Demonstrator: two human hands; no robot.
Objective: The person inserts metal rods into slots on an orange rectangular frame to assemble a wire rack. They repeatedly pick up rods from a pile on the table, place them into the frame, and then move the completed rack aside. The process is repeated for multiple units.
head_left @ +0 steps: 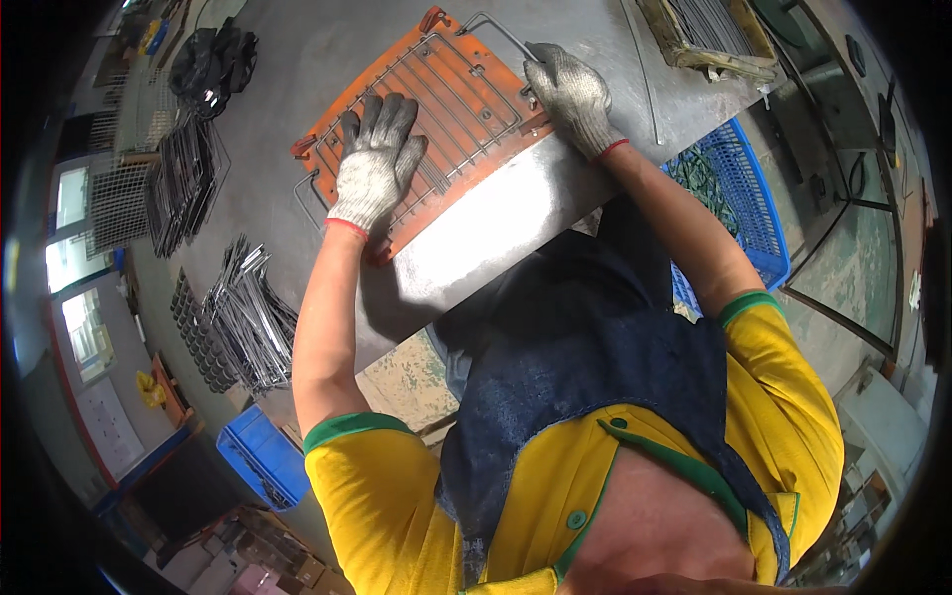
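Note:
A wire grill rack (474, 77) of parallel steel rods lies on an orange plate (476, 171), which rests at a slant on the metal table (297, 50). My left hand (377, 164), in a grey-white knitted glove, is spread flat over the rack's left part, fingers apart. A bent wire handle (508, 35) projects from the rack's far right end. My right hand (572, 94), gloved alike, has its fingers curled round that handle. At the left end another wire loop (305, 198) sticks out beside my left wrist.
Bundled bent wires (248, 322) and dark wire frames (183, 183) line the table's left side. A box of thin rods (709, 35) stands far right, near a loose rod (645, 74). Blue baskets (749, 203) sit below the right edge, and a blue bin (263, 456) lower left.

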